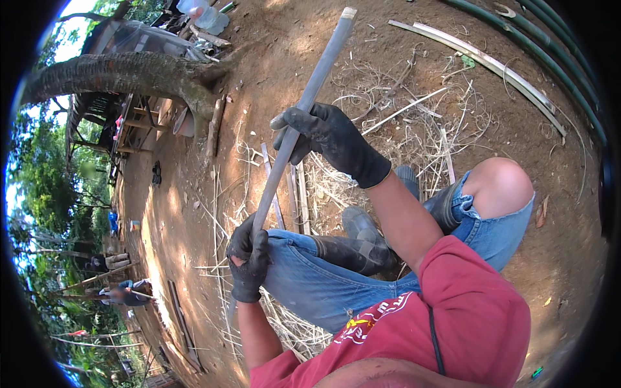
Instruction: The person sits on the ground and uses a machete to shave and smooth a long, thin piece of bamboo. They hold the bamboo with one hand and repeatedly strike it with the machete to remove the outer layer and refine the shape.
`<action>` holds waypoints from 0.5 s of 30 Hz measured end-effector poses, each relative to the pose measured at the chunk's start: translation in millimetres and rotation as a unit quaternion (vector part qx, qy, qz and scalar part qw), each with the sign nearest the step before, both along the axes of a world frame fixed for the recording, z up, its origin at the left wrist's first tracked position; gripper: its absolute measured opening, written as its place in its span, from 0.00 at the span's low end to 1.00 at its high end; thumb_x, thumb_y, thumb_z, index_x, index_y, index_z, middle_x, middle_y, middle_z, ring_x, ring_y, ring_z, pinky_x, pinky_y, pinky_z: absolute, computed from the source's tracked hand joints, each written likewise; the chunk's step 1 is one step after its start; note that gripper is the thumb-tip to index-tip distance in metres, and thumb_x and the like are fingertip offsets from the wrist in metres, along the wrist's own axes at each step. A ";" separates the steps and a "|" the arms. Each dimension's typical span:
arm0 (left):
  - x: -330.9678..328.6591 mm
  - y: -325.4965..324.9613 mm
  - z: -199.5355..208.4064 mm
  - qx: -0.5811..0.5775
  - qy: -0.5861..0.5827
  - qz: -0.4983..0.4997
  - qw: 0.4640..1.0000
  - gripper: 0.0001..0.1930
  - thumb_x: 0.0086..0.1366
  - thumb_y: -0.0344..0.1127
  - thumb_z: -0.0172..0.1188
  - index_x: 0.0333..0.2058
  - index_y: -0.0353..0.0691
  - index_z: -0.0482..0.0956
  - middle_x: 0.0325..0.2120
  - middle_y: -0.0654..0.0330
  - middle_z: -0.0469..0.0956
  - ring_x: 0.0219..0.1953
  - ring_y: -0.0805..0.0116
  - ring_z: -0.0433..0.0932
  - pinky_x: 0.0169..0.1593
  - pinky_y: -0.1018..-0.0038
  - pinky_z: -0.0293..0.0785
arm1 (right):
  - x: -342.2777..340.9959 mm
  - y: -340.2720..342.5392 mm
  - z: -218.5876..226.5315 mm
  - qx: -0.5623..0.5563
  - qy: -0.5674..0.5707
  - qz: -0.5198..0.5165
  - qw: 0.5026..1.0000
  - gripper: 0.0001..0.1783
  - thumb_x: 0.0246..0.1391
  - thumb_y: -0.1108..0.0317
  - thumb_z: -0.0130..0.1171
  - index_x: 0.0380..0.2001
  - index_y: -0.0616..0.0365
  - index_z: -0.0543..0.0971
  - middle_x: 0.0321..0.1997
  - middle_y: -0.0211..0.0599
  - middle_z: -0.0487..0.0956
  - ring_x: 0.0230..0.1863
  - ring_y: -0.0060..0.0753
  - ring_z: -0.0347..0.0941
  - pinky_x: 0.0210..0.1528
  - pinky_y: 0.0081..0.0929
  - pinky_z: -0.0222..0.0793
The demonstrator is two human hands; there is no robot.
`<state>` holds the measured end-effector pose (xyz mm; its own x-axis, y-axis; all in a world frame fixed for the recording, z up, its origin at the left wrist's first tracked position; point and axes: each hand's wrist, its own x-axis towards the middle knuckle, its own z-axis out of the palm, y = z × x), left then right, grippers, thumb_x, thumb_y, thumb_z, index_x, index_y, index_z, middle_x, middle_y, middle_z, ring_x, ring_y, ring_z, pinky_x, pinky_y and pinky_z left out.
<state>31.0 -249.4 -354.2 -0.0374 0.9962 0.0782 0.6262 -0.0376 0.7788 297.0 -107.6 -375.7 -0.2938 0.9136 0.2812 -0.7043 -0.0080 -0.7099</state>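
A long greyish strip of split bamboo slants across the middle, its pale cut end at the top. My right hand, in a black glove, is closed around the strip near its middle. Lower and to the left, my left hand, also in a black glove, is closed around the strip's lower part beside my knee. A narrow greyish piece shows below the left wrist; I cannot tell whether it is the same strip. Several thin shavings and cut strips lie on the ground beyond my boots.
Green bamboo poles lie at the upper right, with pale split lengths nearby. A tree trunk stands at the upper left, near a wooden bench. Another person is far off at the left. My boots are crossed before me.
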 end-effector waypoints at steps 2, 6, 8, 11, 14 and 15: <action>5.9 -2.8 9.0 -0.022 -0.002 0.005 1.000 0.21 0.70 0.41 0.57 0.55 0.32 0.75 0.33 0.62 0.78 0.34 0.75 0.75 0.40 0.75 0.72 | 0.7 -0.5 1.8 0.020 0.002 -0.001 1.000 0.23 0.66 0.52 0.54 0.45 0.65 0.79 0.36 0.43 0.83 0.35 0.33 0.83 0.33 0.23 0.81; 4.4 -1.3 16.0 -0.022 0.041 -0.043 0.998 0.23 0.72 0.46 0.54 0.56 0.33 0.75 0.28 0.66 0.76 0.29 0.80 0.72 0.36 0.79 0.70 | -1.8 -1.9 -1.6 0.050 0.048 -0.003 0.998 0.22 0.63 0.54 0.59 0.45 0.64 0.80 0.35 0.42 0.84 0.33 0.32 0.83 0.34 0.26 0.82; -3.3 4.6 15.6 -0.019 -0.008 -0.075 0.997 0.26 0.73 0.50 0.52 0.55 0.32 0.76 0.27 0.69 0.76 0.29 0.82 0.71 0.34 0.81 0.68 | -3.3 0.5 -4.2 0.075 0.063 -0.002 0.995 0.20 0.63 0.55 0.60 0.45 0.64 0.80 0.35 0.42 0.84 0.33 0.32 0.83 0.33 0.26 0.82; 3.4 10.1 31.2 -0.096 -0.035 -0.091 0.991 0.29 0.75 0.54 0.46 0.53 0.29 0.77 0.26 0.65 0.79 0.30 0.79 0.75 0.36 0.80 0.70 | -2.8 7.0 -14.4 0.088 0.051 0.000 0.995 0.19 0.64 0.55 0.59 0.41 0.62 0.80 0.34 0.40 0.83 0.32 0.31 0.83 0.30 0.22 0.81; 10.6 10.2 47.8 -0.141 -0.039 -0.123 0.982 0.29 0.75 0.53 0.44 0.52 0.28 0.77 0.23 0.63 0.79 0.28 0.76 0.75 0.35 0.79 0.70 | -3.1 1.8 -4.1 0.048 0.035 -0.061 0.996 0.20 0.65 0.52 0.56 0.37 0.61 0.80 0.28 0.38 0.82 0.24 0.24 0.80 0.24 0.18 0.76; 16.6 9.9 52.6 -0.158 -0.049 -0.129 0.978 0.29 0.75 0.53 0.44 0.52 0.28 0.77 0.22 0.62 0.79 0.28 0.76 0.75 0.35 0.79 0.70 | -1.1 2.4 -3.1 0.023 0.033 -0.071 0.997 0.22 0.66 0.50 0.55 0.38 0.61 0.80 0.28 0.37 0.82 0.22 0.23 0.79 0.22 0.17 0.73</action>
<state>47.6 -239.5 -301.5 0.2265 0.9471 -0.2274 0.5499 0.0683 0.8324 295.9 -105.2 -378.8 -0.1415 0.9304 0.3382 -0.7405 0.1272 -0.6599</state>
